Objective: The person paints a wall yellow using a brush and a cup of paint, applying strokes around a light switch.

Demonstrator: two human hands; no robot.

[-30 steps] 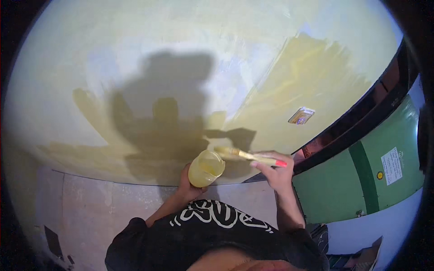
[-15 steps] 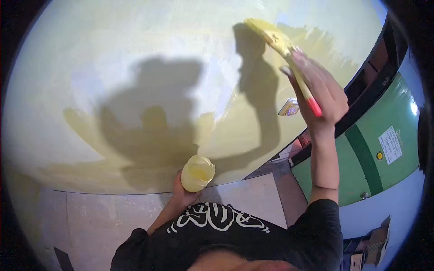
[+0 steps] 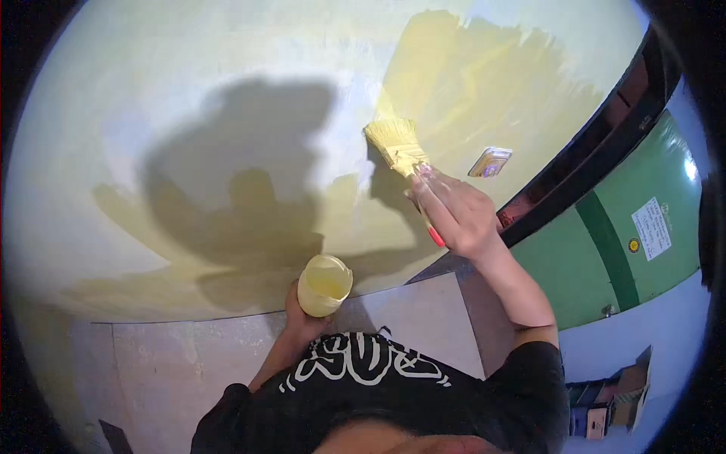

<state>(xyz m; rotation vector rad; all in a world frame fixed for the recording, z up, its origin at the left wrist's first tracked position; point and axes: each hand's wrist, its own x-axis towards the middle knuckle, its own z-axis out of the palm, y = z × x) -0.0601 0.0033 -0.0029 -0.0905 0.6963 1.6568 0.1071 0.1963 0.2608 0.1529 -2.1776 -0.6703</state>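
Observation:
My right hand [image 3: 457,208] is closed round a flat paintbrush [image 3: 397,141] with a red-tipped handle. Its bristles are thick with yellow paint and press, splayed, against the wall [image 3: 325,45]. A broad patch of wet yellow paint [image 3: 484,72] spreads above and to the right of the brush. Low in front of me, my left hand [image 3: 302,318] grips a pale yellow plastic tub [image 3: 325,286] from its left side. Yellow paint shows inside the tub, whose mouth tips toward me. Most fingers of the left hand are hidden behind it.
A small switch plate [image 3: 490,162] sits on the wall right of my right hand. Farther right are a dark door frame [image 3: 590,144] and a green door [image 3: 582,257] with a paper sheet [image 3: 652,228]. Boxes [image 3: 612,401] stand at lower right. My shadow falls across the wall.
My right hand has brought the brush down and to the left along the wall, leaving a fresh yellow stroke above it. The tub in my left hand has shifted only slightly.

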